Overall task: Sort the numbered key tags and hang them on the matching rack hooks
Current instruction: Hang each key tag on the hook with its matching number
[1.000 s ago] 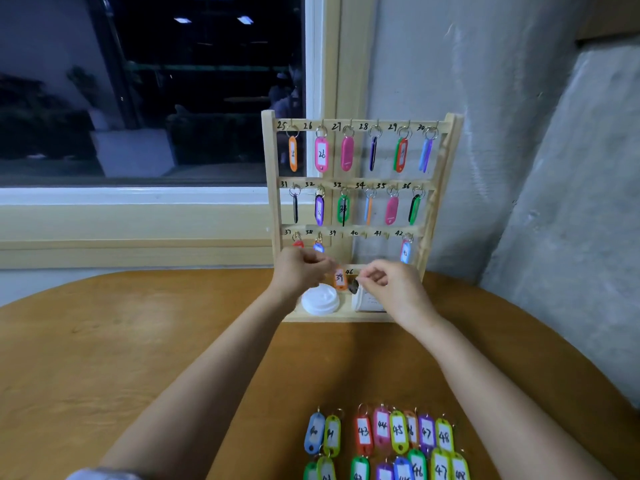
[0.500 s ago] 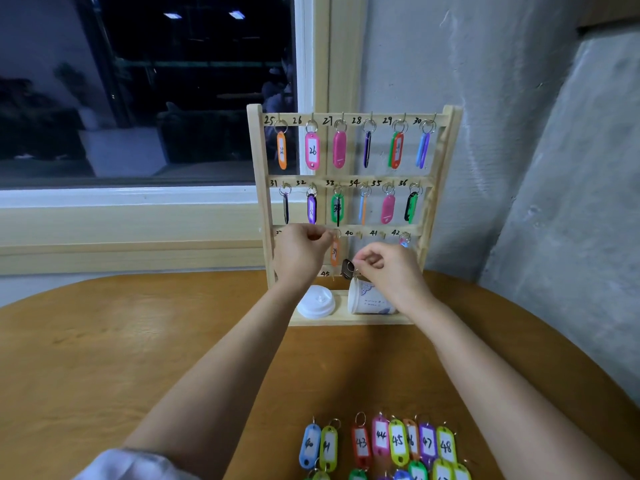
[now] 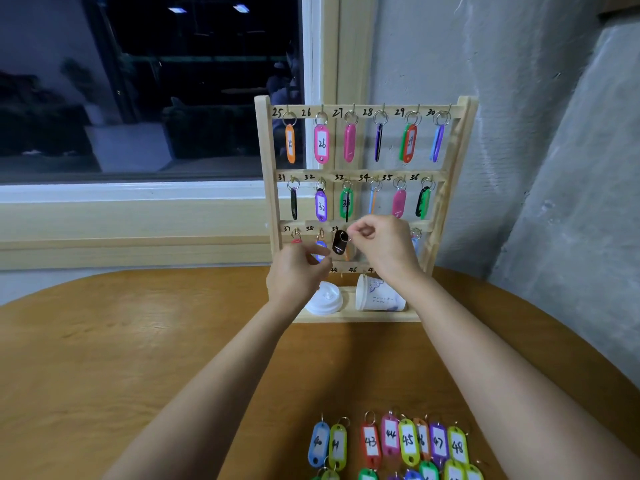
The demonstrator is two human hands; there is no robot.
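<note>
One black key tag [image 3: 340, 241] hangs from the right hand [image 3: 379, 244], whose thumb and forefinger pinch its ring just beside the hook marked 39 on the third rail of the wooden rack [image 3: 266, 150]. That hand's other fingers curl toward the palm, and its forearm reaches far across the table [image 3: 104, 358]. A sliver of an orange tag [image 3: 348, 253] shows right behind the black one. The left hand [image 3: 296, 275] sits lower and to the left, in front of the blue tag [image 3: 320, 249] under 38. Its fingers are loosely curled, thumb and forefinger close together; whether they pinch anything cannot be told. Both bare forearms run from the near edge toward the rack. Each hook on the two upper rails, numbered 25 to 36, carries a tag. On the rack's base lie a white lid [image 3: 325, 299] and, to its right, a paper cup [image 3: 379, 299] on its side. At the near edge, loose tags [image 3: 391, 441], among them 43, 44, 45, 47 and 48, lie in rows on the table. Behind the rack are a dark window [image 3: 156, 81] on the left and a grey wall [image 3: 536, 133] on the right.
</note>
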